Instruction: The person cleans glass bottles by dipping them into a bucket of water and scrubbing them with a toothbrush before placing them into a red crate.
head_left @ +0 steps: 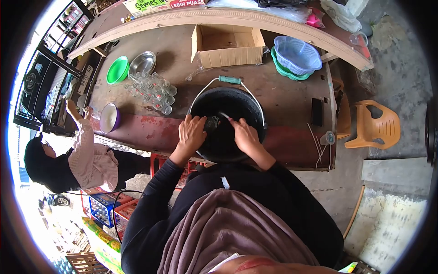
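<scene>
A black bucket [228, 153] with a wire handle and a green grip [229, 80] stands at the table's front edge, right before me. Over its left rim, my left hand [190, 133] is closed around a glass bottle [212, 124] that looks dark against the bucket. My right hand [246, 137] reaches in from the right, its fingers closed on a thin white stick-like handle [225, 116] pointing toward the bottle. The far end of that handle is blurred, so its kind cannot be told. What lies deep in the bucket is too dark to see.
Several clear glass bottles [153, 92] lie left of the bucket, near a green bowl [118, 70], a metal bowl [143, 63] and a purple-rimmed bowl [109, 118]. Beyond are a cardboard box [232, 57] and blue basket [297, 55]. A phone [316, 112] lies right. Another person [91, 160] stands left.
</scene>
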A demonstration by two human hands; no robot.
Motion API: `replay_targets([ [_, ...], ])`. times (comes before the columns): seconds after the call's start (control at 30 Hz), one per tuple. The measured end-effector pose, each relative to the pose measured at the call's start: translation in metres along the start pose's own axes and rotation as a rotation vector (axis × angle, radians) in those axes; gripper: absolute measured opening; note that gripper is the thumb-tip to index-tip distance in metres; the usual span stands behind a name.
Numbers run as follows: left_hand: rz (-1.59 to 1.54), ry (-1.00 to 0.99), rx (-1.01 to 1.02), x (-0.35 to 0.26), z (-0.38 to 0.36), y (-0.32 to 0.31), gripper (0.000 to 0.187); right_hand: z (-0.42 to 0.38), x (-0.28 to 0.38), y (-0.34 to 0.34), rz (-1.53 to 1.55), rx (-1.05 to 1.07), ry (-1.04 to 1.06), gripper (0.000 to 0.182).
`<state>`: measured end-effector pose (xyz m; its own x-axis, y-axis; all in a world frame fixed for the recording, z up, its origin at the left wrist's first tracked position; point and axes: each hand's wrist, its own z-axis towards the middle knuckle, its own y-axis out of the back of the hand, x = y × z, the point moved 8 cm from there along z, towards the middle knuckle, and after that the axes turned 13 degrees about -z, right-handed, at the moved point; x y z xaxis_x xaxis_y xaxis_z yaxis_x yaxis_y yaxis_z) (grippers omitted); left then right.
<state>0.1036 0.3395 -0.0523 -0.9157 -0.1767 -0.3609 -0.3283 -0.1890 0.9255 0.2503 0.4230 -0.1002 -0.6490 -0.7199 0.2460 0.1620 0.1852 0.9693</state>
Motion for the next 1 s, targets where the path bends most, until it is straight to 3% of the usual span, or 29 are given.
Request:
replay_targets([
  [0.07,0.011,-0.014,-0.012,0.002,0.003,-0.005,0.055,0.005,-0.011,-0.007,-0.044,0.068,-0.042,0.044],
  [0.27,-0.022,0.048,-0.024,0.008,0.011,-0.011,0.05,-0.009,0.016,0.017,0.073,-0.012,0.064,0.045],
  [0.37,-0.037,0.123,-0.007,0.008,0.01,-0.004,0.047,0.0,-0.023,-0.014,-0.007,0.104,-0.113,0.051],
  [0.53,-0.134,0.169,-0.079,0.005,0.002,0.017,0.038,-0.019,0.015,0.019,0.162,-0.038,0.062,0.056],
  [0.67,-0.156,0.232,-0.069,0.014,-0.013,0.038,0.041,-0.016,-0.02,0.018,0.048,0.021,-0.125,0.043],
  [0.73,-0.246,0.334,-0.017,0.026,-0.024,0.043,0.046,-0.017,-0.028,0.034,0.051,-0.043,-0.091,0.04],
  [0.8,-0.319,0.328,-0.042,0.035,-0.031,0.049,0.051,-0.021,-0.025,0.06,0.159,-0.263,-0.041,0.037],
  [0.93,-0.644,0.284,-0.106,0.041,-0.037,0.041,0.053,-0.001,-0.038,0.051,0.478,-0.326,-0.089,0.03],
  [1.0,-0.791,0.248,-0.11,0.039,-0.036,0.034,0.053,0.012,-0.042,0.038,0.851,-0.263,-0.126,0.026],
])
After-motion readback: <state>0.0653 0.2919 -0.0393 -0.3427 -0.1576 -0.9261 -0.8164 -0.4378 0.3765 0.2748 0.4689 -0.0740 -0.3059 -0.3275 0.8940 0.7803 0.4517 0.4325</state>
